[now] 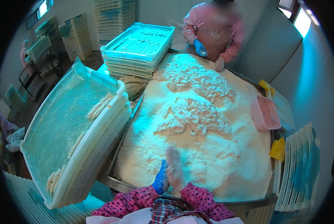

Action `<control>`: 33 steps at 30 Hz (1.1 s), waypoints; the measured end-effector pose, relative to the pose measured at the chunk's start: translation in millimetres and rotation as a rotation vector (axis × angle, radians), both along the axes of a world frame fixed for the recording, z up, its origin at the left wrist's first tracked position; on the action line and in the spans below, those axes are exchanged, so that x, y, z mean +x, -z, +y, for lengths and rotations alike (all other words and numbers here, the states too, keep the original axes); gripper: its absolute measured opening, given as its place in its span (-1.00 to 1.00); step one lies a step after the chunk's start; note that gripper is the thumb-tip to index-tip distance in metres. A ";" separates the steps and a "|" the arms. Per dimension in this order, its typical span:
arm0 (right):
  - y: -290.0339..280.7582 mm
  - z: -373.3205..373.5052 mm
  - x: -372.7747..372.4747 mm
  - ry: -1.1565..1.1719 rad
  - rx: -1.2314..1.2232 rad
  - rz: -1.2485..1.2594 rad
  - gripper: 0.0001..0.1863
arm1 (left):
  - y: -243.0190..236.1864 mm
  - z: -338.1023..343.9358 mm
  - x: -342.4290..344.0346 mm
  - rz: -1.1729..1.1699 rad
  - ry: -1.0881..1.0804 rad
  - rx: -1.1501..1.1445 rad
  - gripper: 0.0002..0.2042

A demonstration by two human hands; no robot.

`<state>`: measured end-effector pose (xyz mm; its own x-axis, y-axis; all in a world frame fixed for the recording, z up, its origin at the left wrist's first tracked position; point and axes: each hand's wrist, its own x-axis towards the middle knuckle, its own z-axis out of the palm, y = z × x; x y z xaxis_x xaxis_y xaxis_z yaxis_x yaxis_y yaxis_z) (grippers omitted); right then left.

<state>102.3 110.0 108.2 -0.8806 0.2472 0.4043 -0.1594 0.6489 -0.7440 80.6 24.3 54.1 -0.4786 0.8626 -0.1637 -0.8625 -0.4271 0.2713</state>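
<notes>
Near the close edge of a wide metal-rimmed table, my left hand point(160, 180) in a blue glove is pressed palm to palm against my right hand point(175, 172) in a clear glove. Both hands are closed together, and anything between them is hidden. My right fingertips are smeared by motion. Pale crumbs point(144, 160) cover the table beneath them. Beyond my hands lies a heap of crumb-coated strips point(196, 117). To my left, a tilted white mesh tray point(73, 108) tops a stack and holds several coated sticks point(101, 106) along its right side.
A co-worker point(217, 35) stands at the far edge, hands by a second heap of strips point(196, 80). Stacked trays point(137, 56) with filled rows stand at the far left. A pink basket point(265, 114) and yellow cloth point(277, 150) sit on the right edge. More trays point(295, 168) stand right.
</notes>
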 end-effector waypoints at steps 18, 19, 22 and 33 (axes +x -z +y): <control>55.0 84.1 -0.5 0.301 -0.376 -0.272 -0.79 | -17.3 -63.2 -76.4 0.521 -0.644 -0.645 -0.49; 56.1 93.6 6.0 0.351 -0.777 -0.313 -0.78 | -17.3 -57.8 -81.9 0.642 -0.533 -0.644 -0.49; 48.3 107.2 19.6 0.175 -0.362 -0.176 -0.78 | -16.1 -44.3 -80.9 0.837 -0.515 -0.631 -0.57; 44.4 105.2 43.7 0.115 -0.191 -0.308 -0.81 | 31.9 -25.6 -40.9 1.580 -0.217 -1.092 -0.55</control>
<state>146.0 215.2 63.8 -0.9158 0.3966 0.0625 0.1559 0.4947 -0.8550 39.7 -1.3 22.2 -0.7787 0.6170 0.1138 0.4287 0.3908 0.8145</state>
